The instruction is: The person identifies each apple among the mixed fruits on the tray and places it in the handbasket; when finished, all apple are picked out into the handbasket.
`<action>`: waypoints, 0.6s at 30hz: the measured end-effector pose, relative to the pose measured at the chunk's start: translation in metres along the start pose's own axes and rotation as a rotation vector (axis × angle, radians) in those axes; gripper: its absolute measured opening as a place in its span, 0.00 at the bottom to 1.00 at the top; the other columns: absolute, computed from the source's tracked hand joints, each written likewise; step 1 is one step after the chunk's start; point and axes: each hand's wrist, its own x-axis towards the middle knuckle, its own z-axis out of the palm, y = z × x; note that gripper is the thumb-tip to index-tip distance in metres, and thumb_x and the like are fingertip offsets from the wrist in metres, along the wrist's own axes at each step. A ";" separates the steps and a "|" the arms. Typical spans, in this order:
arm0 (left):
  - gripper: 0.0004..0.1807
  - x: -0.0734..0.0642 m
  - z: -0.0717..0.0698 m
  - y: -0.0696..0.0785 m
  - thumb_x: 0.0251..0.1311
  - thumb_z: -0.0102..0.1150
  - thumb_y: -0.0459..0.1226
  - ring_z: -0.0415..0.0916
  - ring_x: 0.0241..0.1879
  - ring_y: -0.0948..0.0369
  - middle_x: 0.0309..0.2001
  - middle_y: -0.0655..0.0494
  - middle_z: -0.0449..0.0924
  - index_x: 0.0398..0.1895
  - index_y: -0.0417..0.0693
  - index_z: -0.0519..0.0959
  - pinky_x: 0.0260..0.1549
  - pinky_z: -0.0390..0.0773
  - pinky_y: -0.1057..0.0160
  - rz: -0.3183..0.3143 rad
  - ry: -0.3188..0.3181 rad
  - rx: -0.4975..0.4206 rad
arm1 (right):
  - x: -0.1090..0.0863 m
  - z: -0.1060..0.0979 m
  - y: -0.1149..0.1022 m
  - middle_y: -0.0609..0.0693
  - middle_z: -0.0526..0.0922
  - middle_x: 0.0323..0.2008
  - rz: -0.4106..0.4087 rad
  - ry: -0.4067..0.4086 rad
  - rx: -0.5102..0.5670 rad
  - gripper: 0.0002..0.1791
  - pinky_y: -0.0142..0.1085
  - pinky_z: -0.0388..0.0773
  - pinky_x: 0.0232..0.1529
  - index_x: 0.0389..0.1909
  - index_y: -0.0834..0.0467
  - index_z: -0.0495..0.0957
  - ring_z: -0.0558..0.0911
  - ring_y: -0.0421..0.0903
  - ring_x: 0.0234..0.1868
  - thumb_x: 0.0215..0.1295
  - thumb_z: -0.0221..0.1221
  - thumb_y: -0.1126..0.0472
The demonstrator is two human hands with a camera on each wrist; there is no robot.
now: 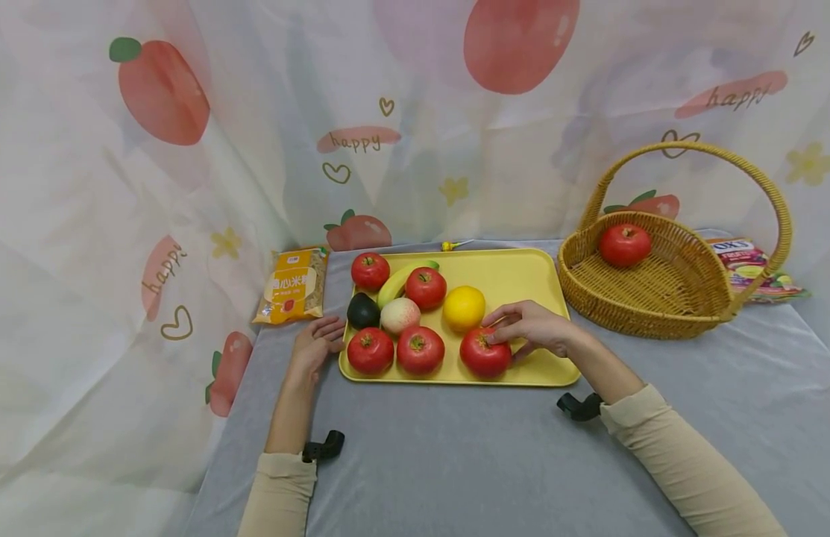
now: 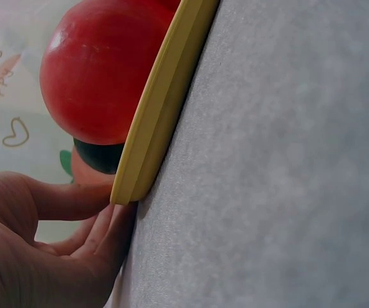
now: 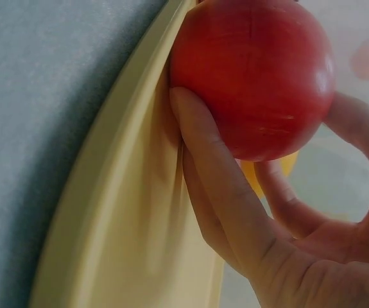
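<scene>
At the front of a yellow tray [image 1: 522, 272], my right hand [image 1: 538, 328] curls its thumb and fingers round a red pomegranate [image 1: 485, 352]. Close up in the right wrist view, the fingers [image 3: 219, 170] lie against the fruit's side, low by the tray. Whether the fruit is lifted, I cannot tell. My left hand [image 1: 312, 347] is at the tray's left edge, its fingers loosely extended; in the left wrist view the thumb tip touches the rim [image 2: 162, 102]. Two more pomegranates [image 1: 421, 350] stand in the tray's front row, left of the gripped one.
Behind them on the tray are an avocado [image 1: 363, 310], a peach [image 1: 400, 316], a banana [image 1: 391, 287], an orange [image 1: 464, 308] and two pomegranates [image 1: 425, 289]. A wicker basket [image 1: 643, 317] with one pomegranate [image 1: 626, 245] stands right. Packets lie left [image 1: 292, 287] and behind the basket [image 1: 746, 265].
</scene>
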 end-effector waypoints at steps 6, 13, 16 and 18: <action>0.36 0.000 0.002 -0.004 0.58 0.59 0.14 0.76 0.66 0.48 0.67 0.38 0.76 0.71 0.37 0.70 0.48 0.84 0.67 0.043 0.000 -0.029 | 0.001 -0.003 0.003 0.61 0.84 0.54 -0.008 0.010 0.014 0.28 0.57 0.87 0.44 0.63 0.69 0.74 0.84 0.52 0.48 0.67 0.68 0.60; 0.35 0.000 -0.001 -0.005 0.59 0.58 0.15 0.76 0.66 0.49 0.68 0.37 0.75 0.72 0.36 0.70 0.43 0.83 0.72 0.048 0.000 -0.033 | -0.002 -0.006 -0.001 0.60 0.84 0.55 -0.002 0.025 0.001 0.28 0.57 0.87 0.46 0.64 0.68 0.74 0.84 0.53 0.50 0.68 0.67 0.59; 0.35 -0.001 -0.001 -0.004 0.59 0.58 0.15 0.75 0.67 0.48 0.68 0.37 0.75 0.72 0.36 0.69 0.45 0.83 0.72 0.045 -0.004 -0.028 | -0.008 -0.009 -0.007 0.61 0.83 0.57 0.002 0.033 -0.013 0.29 0.57 0.86 0.48 0.65 0.67 0.74 0.83 0.53 0.51 0.68 0.67 0.58; 0.35 0.000 -0.001 -0.004 0.60 0.59 0.16 0.75 0.67 0.48 0.69 0.38 0.75 0.72 0.36 0.69 0.48 0.83 0.70 0.040 -0.007 -0.022 | -0.012 -0.011 -0.009 0.61 0.82 0.58 0.002 0.037 -0.014 0.29 0.57 0.86 0.48 0.65 0.68 0.73 0.83 0.54 0.52 0.68 0.67 0.57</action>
